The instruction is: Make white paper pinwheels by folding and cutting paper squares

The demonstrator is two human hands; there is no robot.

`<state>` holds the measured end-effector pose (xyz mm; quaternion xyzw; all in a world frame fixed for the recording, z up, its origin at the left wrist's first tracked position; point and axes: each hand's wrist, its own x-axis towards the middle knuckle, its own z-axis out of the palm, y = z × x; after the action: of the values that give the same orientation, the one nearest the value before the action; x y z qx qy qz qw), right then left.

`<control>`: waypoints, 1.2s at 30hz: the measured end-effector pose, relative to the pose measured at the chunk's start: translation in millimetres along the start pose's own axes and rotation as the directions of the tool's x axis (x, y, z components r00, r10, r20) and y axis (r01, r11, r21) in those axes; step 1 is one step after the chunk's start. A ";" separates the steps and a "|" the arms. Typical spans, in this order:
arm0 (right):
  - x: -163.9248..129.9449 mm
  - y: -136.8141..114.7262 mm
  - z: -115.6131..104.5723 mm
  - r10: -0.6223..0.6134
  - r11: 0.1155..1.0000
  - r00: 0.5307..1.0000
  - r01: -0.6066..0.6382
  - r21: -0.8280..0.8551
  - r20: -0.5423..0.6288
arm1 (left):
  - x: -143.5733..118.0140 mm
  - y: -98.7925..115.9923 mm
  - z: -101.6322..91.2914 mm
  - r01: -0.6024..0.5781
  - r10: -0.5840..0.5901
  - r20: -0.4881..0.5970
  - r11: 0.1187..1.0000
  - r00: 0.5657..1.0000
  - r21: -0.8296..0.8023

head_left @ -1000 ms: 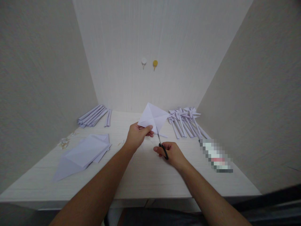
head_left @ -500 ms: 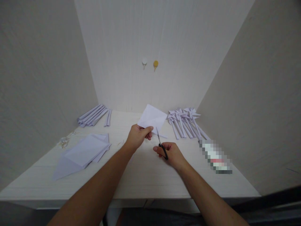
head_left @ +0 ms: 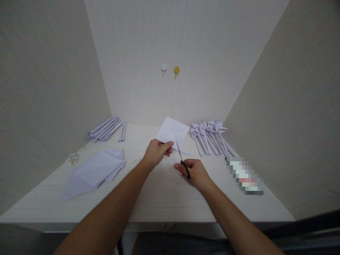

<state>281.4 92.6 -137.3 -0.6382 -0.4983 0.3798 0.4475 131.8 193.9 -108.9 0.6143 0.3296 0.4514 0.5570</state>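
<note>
My left hand [head_left: 159, 151] pinches the near left edge of a white square sheet of paper [head_left: 174, 131], thumb on top, holding it tilted above the table. Fold creases cross the sheet. In my right hand [head_left: 193, 171] is a pair of scissors [head_left: 185, 168] with black handles, my fingers closed on them. The blades point away from me and meet the sheet's near edge, close to my left thumb. A narrow strip of paper shows along that edge; whether it is attached I cannot tell.
Stacked paper sheets [head_left: 98, 168] lie left on the white table [head_left: 170, 202], with rolled paper tubes [head_left: 106, 129] behind. Paper pinwheels [head_left: 208, 136] on tube sticks lie at the back right, beside a pixelated object [head_left: 245, 177]. Two hooks, one yellow [head_left: 176, 70], are on the back wall.
Almost nothing has moved. The whole view has shifted slightly, and both hands, the sheet and the scissors keep nearly the same places.
</note>
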 end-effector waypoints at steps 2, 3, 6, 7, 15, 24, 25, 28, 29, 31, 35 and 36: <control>-0.4 -1.3 0.2 0.007 1.000 1.000 -0.007 -0.002 0.000 | 0.6 -0.7 -0.3 -0.004 0.004 -0.007 1.000 1.000 0.007; -0.4 -1.7 0.3 0.008 1.000 1.000 -0.008 -0.002 0.001 | 1.1 -1.3 -0.3 -0.006 0.006 -0.010 1.000 1.000 0.010; -0.2 -1.8 0.4 0.006 1.000 1.000 -0.006 -0.003 0.004 | 2.5 -3.0 -0.4 -0.006 0.007 -0.014 1.000 1.000 0.016; 0.0 -1.5 0.4 0.004 1.000 1.000 -0.004 -0.006 0.000 | 2.9 -3.4 -0.3 -0.006 0.006 -0.012 1.000 1.000 0.017; 1.0 0.6 0.3 0.010 1.000 1.000 -0.010 -0.026 -0.014 | 2.5 -4.0 -0.8 -0.008 0.008 -0.006 1.000 1.000 0.015; -0.3 -2.7 0.2 -0.012 1.000 1.000 0.012 -0.010 -0.021 | 0.5 -1.4 1.7 0.013 -0.012 0.065 1.000 0.998 -0.020; 0.1 -2.1 0.2 -0.015 1.000 1.000 0.015 -0.005 -0.019 | 0.1 -1.0 2.1 0.017 -0.015 0.071 1.000 0.997 -0.021; 1.0 0.4 0.0 -0.033 0.999 0.999 0.032 -0.006 -0.021 | -1.0 -0.6 3.1 0.026 -0.023 0.075 0.999 0.997 -0.027; 1.3 1.0 0.0 -0.034 0.999 0.999 0.034 -0.007 -0.024 | -1.3 -0.5 3.2 0.028 -0.025 0.073 0.999 0.997 -0.030; 1.6 1.6 0.1 -0.024 1.000 0.999 0.024 -0.006 -0.025 | -1.6 -0.5 3.3 0.032 -0.029 0.069 0.999 0.997 -0.036; 1.9 0.9 0.0 -0.021 1.000 0.999 0.020 -0.011 -0.031 | -1.3 -1.1 3.0 0.040 -0.037 0.063 0.998 0.997 -0.045; 2.0 0.6 -0.1 -0.027 0.999 0.999 0.026 -0.020 -0.037 | -1.1 -1.5 2.9 0.041 -0.037 0.063 0.998 0.997 -0.048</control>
<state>282.1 94.5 -137.9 -0.6428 -0.5018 0.3572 0.4554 134.2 192.1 -110.4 0.6076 0.3129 0.4291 0.5906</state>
